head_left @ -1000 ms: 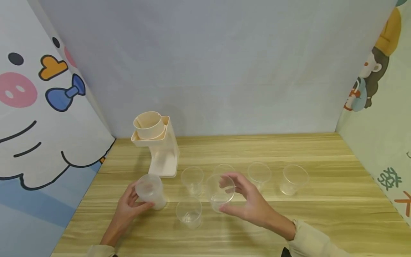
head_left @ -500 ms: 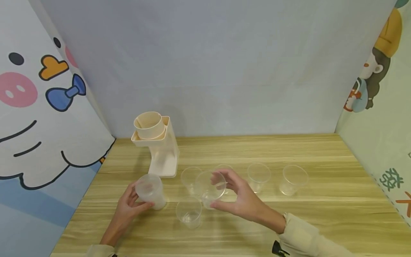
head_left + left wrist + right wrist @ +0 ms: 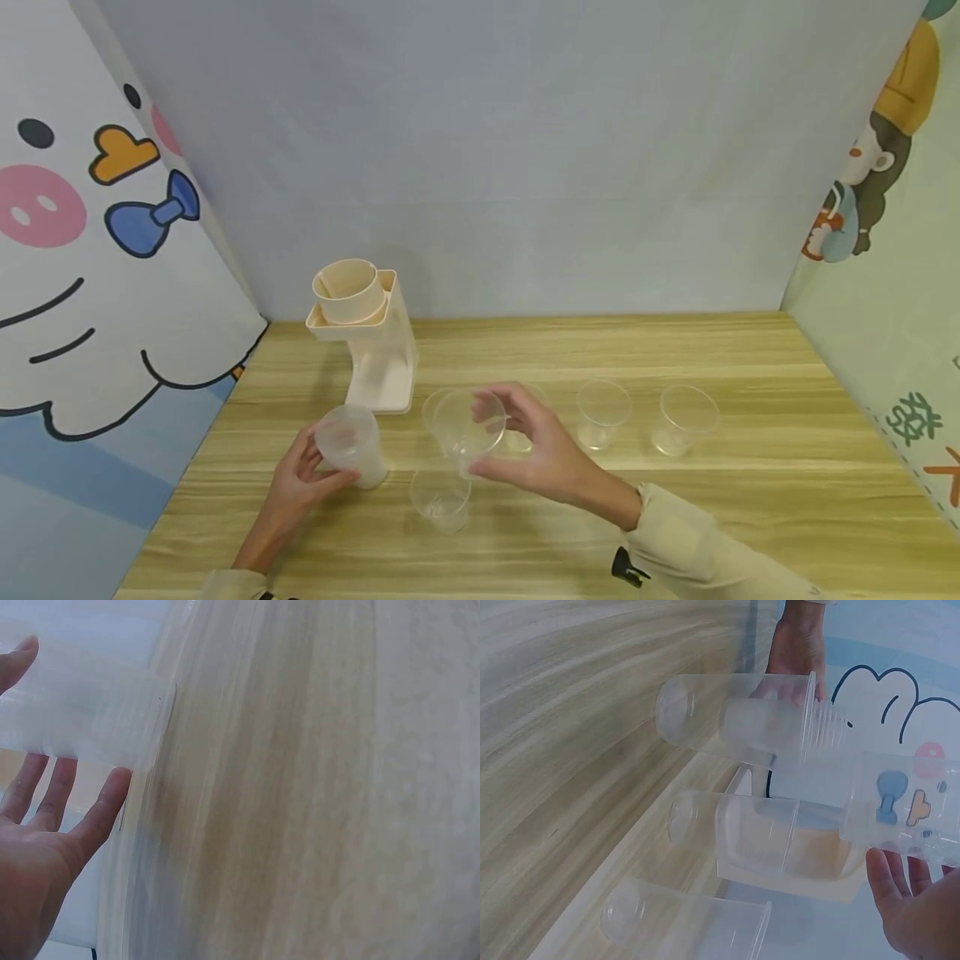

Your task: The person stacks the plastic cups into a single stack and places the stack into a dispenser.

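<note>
My left hand [image 3: 298,479] holds an upright stack of nested plastic cups [image 3: 358,454], milky where they overlap, at the table's left. Thumb and fingers lie on opposite sides of the stack [image 3: 82,712] in the left wrist view. Between the thumb and fingers of my right hand [image 3: 543,454] is a single clear plastic cup [image 3: 463,429], raised off the table; its base is apart from the wood in the right wrist view. A clear cup [image 3: 442,504] stands in front of it. Another [image 3: 431,408] is partly hidden behind it.
More clear cups stand along a row to the right, one [image 3: 525,437] partly behind my right hand, then a second [image 3: 603,417] and a third [image 3: 684,423]. A cream stand [image 3: 384,362] with a round tube [image 3: 348,292] on top is at the back left, before a grey wall [image 3: 525,167].
My right hand has moved left with the clear cup, bringing it over the standing cups. My left hand and the stack have stayed in place.
</note>
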Demonstrator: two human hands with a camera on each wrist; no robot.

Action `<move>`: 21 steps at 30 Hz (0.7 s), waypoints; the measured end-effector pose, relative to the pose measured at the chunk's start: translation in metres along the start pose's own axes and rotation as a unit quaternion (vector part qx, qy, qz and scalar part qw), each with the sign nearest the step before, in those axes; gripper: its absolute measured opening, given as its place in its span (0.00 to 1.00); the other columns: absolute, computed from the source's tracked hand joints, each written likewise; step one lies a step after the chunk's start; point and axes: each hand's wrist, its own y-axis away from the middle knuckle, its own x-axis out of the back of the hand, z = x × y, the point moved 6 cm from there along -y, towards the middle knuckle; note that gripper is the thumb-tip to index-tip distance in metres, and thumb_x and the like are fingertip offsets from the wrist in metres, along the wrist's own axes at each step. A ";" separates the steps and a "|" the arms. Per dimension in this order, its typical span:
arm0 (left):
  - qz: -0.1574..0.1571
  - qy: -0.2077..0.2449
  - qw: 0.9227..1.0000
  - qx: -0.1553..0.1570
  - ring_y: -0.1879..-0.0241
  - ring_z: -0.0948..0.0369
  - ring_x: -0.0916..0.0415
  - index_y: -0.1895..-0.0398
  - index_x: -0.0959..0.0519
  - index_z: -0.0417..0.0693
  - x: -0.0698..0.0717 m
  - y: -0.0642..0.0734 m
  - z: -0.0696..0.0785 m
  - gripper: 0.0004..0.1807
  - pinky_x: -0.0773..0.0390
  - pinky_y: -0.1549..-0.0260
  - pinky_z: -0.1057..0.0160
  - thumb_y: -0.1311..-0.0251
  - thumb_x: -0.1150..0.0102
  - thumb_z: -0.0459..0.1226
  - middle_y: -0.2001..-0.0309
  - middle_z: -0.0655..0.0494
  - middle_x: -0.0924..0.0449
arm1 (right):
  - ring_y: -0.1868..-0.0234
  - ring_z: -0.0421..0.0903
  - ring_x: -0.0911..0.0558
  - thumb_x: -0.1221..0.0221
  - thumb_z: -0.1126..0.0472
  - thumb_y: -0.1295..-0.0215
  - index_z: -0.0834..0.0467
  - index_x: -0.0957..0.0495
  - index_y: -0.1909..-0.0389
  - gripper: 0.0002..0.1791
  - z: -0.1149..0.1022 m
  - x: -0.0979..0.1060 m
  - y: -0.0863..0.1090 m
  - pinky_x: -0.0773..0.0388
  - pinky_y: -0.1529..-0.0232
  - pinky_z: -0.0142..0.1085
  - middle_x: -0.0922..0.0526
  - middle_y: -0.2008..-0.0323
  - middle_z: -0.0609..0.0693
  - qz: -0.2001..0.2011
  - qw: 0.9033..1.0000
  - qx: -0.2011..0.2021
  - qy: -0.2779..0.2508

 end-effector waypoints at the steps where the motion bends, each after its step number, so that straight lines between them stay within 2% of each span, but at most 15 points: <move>1: 0.000 0.001 1.000 0.000 0.48 0.65 0.27 0.34 0.40 0.41 0.000 0.000 0.000 0.42 0.21 0.57 0.66 0.54 0.34 0.20 0.45 0.59 0.28 | 0.47 0.52 0.24 0.28 0.64 0.53 0.59 0.33 0.41 0.37 0.000 -0.001 -0.002 0.27 0.45 0.45 0.23 0.49 0.54 -0.001 1.000 0.000 0.001; 5: -0.001 0.003 1.000 0.004 0.48 0.65 0.28 0.34 0.40 0.41 0.000 -0.001 0.001 0.42 0.22 0.57 0.66 0.54 0.34 0.20 0.44 0.59 0.28 | 0.47 0.51 0.24 0.28 0.65 0.53 0.60 0.33 0.41 0.37 0.000 -0.004 -0.007 0.27 0.45 0.46 0.23 0.50 0.55 -0.003 1.000 -0.003 0.004; 12: -0.003 0.005 1.000 0.005 0.48 0.65 0.27 0.34 0.41 0.41 0.001 -0.001 0.000 0.42 0.22 0.56 0.66 0.54 0.34 0.19 0.45 0.59 0.28 | 0.49 0.52 0.24 0.27 0.65 0.54 0.56 0.33 0.41 0.37 0.000 -0.010 -0.016 0.25 0.48 0.46 0.23 0.51 0.51 -0.009 1.000 0.005 -0.002; 16: -0.002 -0.003 1.000 0.004 0.48 0.65 0.27 0.34 0.40 0.40 0.002 -0.002 -0.001 0.42 0.22 0.57 0.66 0.55 0.33 0.20 0.46 0.60 0.27 | 0.49 0.52 0.24 0.28 0.65 0.54 0.59 0.33 0.41 0.37 0.000 -0.014 -0.020 0.24 0.49 0.44 0.22 0.52 0.52 -0.013 1.000 0.010 -0.002; 21: -0.004 -0.017 1.000 0.009 0.48 0.66 0.27 0.34 0.40 0.41 0.002 -0.004 0.000 0.42 0.22 0.57 0.66 0.55 0.32 0.21 0.46 0.60 0.26 | 0.49 0.51 0.24 0.28 0.66 0.54 0.60 0.33 0.41 0.37 0.001 -0.019 -0.026 0.24 0.49 0.46 0.23 0.52 0.54 -0.018 1.000 0.015 -0.003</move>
